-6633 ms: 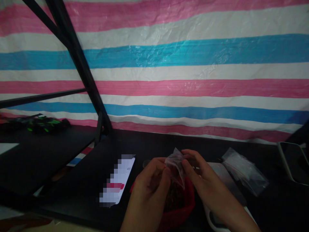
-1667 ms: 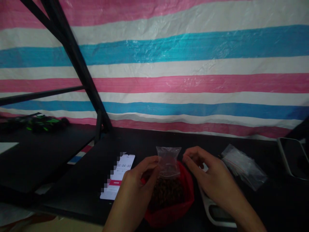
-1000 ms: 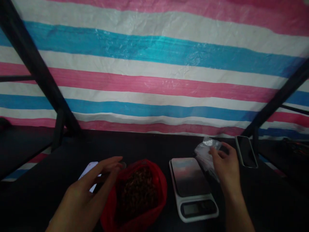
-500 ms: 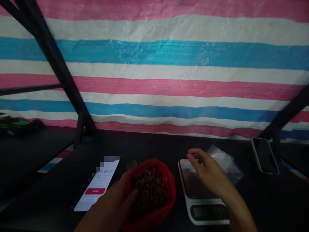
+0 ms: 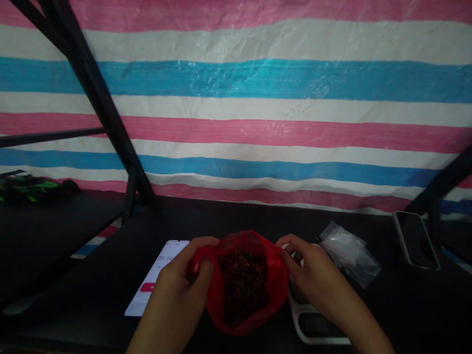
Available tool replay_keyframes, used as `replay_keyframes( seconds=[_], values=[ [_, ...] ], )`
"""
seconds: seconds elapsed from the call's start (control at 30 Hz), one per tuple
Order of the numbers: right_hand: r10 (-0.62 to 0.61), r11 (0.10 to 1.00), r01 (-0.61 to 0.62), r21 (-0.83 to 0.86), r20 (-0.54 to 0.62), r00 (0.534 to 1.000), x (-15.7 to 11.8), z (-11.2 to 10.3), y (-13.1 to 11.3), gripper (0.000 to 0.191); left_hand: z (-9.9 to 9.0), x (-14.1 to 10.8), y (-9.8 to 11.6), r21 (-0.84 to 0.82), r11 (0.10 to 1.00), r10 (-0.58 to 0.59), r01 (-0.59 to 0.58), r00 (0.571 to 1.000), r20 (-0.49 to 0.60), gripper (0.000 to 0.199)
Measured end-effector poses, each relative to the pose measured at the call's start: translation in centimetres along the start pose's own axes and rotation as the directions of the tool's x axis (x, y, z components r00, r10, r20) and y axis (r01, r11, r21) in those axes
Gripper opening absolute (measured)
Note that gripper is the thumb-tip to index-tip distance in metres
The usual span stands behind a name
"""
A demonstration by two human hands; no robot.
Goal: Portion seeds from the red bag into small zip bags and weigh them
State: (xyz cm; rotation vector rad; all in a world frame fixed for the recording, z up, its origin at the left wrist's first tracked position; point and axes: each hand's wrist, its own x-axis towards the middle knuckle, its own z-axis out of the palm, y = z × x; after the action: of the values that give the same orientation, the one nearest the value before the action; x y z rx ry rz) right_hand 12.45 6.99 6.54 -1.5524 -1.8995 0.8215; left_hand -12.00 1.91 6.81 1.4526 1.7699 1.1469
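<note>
A red plastic bag [image 5: 250, 322] stands with its mouth spread wide, and small dark brown pieces [image 5: 243, 280] fill its inside. My left hand [image 5: 190, 280] pinches the left side of the rim, fingers wrapped round the plastic. On the right side of the rim, the fingertips of my right hand [image 5: 306, 260] close on the edge. Beneath my right hand and forearm lies a white scale [image 5: 304, 322], partly hidden. Clear plastic bags [image 5: 350, 250] lie just beyond it.
A lit phone [image 5: 138, 300] showing a timer lies left, partly behind my left hand. Another phone [image 5: 416, 241] rests at the right by a black frame post. A green and black object [image 5: 35, 189] sits far left. A striped sheet [image 5: 258, 132] hangs behind the black table [image 5: 206, 216].
My right hand has moved left from over the scale to the bag's rim and taken hold of it. My left hand now grips the left rim, and the bag's mouth has shifted slightly right.
</note>
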Motion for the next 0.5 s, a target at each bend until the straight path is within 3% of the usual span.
replay_keyframes(
  seconds=[0.1,0.2,0.37,0.5],
  values=[
    [0.029,0.992,-0.028,-0.125,0.001,1.000,-0.3,0.4,-0.3,0.026,1.0,-0.4,-1.7,0.259,0.963,0.042,-0.067,0.994,0.103,0.043],
    [0.006,0.982,0.003,-0.191,0.048,0.999,-0.6,1.5,-0.7,0.016,2.3,-1.3,-3.1,0.458,0.885,-0.015,-0.079,0.980,0.199,0.045],
    [0.025,0.985,-0.002,-0.174,0.133,0.991,-0.4,3.8,-0.7,0.008,3.5,-2.2,-2.6,0.577,0.811,-0.170,-0.095,0.906,0.388,0.062],
    [0.001,0.998,0.006,-0.056,0.123,0.992,0.8,5.2,-0.2,0.017,4.3,-1.6,-3.2,0.526,0.848,-0.141,-0.069,0.927,0.347,0.064]
  ],
)
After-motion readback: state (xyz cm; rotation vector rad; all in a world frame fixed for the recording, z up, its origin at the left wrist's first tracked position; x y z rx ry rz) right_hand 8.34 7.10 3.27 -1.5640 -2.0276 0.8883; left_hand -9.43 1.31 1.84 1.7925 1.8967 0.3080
